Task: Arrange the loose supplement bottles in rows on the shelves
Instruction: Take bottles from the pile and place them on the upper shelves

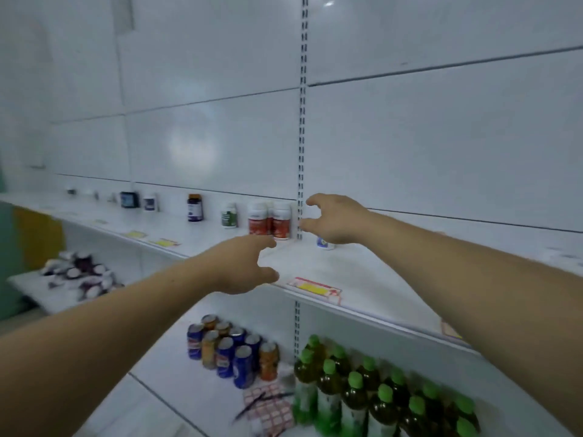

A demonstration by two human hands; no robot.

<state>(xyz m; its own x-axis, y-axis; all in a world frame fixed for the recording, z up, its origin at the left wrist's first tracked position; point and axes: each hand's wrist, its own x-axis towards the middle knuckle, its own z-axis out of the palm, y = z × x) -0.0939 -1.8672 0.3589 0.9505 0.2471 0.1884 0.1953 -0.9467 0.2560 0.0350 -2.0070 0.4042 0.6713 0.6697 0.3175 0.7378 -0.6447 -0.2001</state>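
Supplement bottles stand along the back of the white upper shelf [362, 279]. Two white bottles with red labels [269, 220] stand together, with a green-labelled bottle [229, 215] and a dark bottle with an orange cap [195, 207] to their left. My right hand [334, 220] hovers open just right of the red-labelled pair. A small white bottle with a blue label [325, 243] stands beneath its palm, partly hidden. My left hand [249, 263] reaches over the shelf's front edge, fingers spread, holding nothing. A pile of loose purple-labelled bottles [79, 272] lies on a lower surface at left.
Further small bottles and a dark box [129, 199] stand farther left on the shelf. Below, drink cans [230, 351] and green-capped bottles [362, 392] fill the lower shelf, beside a sheet of price stickers with a pen [268, 408]. A slotted upright [302, 121] divides the back wall.
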